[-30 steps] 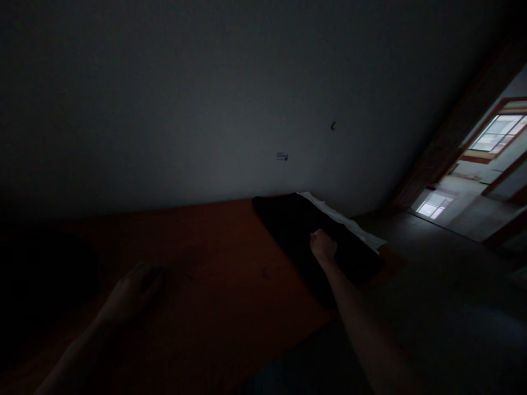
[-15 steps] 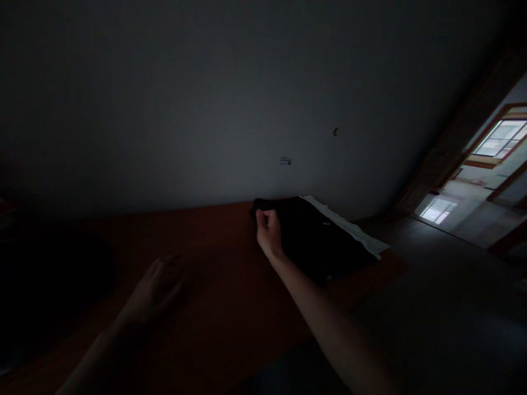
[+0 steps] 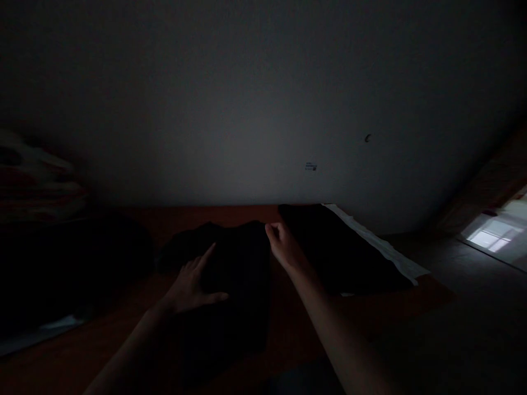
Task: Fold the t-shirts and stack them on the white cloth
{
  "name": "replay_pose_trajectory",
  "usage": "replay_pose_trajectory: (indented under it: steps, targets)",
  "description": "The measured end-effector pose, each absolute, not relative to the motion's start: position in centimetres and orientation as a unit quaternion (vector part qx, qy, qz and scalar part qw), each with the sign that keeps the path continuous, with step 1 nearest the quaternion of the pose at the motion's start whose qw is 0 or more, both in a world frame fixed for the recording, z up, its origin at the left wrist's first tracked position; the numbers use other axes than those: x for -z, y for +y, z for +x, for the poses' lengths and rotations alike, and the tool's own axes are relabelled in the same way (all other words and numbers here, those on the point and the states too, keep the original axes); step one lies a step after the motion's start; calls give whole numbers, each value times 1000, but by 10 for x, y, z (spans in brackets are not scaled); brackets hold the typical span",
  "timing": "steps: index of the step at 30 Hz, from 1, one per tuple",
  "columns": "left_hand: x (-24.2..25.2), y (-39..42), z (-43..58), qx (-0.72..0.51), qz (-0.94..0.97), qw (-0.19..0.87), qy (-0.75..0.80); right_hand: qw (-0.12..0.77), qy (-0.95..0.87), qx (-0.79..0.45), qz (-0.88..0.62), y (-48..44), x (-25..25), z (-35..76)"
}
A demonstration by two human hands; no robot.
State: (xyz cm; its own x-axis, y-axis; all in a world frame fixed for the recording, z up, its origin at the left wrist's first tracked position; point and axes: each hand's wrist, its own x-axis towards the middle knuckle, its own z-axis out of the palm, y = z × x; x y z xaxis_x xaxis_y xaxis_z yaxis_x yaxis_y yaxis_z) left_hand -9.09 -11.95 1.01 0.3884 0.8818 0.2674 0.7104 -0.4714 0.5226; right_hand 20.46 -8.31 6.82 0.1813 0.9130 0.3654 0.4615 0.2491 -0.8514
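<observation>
A black cloth [image 3: 242,285] lies on the reddish-brown table in front of me, its far part bunched towards the left. My left hand [image 3: 191,285] rests on it, fingers stretched out and thumb apart. At the cloth's far right corner, my right hand [image 3: 282,244] has thumb and fingers closed in a pinch on the edge. Just right of that hand is a flat black stack of cloth [image 3: 341,252], with a white layer [image 3: 379,241] showing along its right side. In this dim light, the kind of garment cannot be made out.
A large dark heap [image 3: 74,258] covers the table's left side, with patterned fabric [image 3: 37,175] piled behind it. The wall [image 3: 230,109] rises along the table's back edge and carries a small printed label [image 3: 311,167] and a hook-like mark [image 3: 368,138]. Floor [image 3: 461,263] shows at right.
The view has swung left. A black cloth now lies between my hands, where bare table showed before. My left hand has come onto it and spread; my right hand is now left of the stack, still pinched.
</observation>
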Motion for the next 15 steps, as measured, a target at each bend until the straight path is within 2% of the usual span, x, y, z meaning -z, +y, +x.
replay_pose_trajectory:
  steps: [3,8,12,15]
  targets:
    - [-17,-121,-83,-165,814,144,538,483,-617,-252,-568,-90,-27,201]
    - [-19,-123,-79,-183,798,151,554,483,-605,-281,-567,-92,1,201]
    - [-18,-124,-82,-358,721,256,535,549,-495,-311,-597,-80,16,220]
    - [-29,-118,-93,-542,566,330,526,537,-464,-320,-628,-75,22,229]
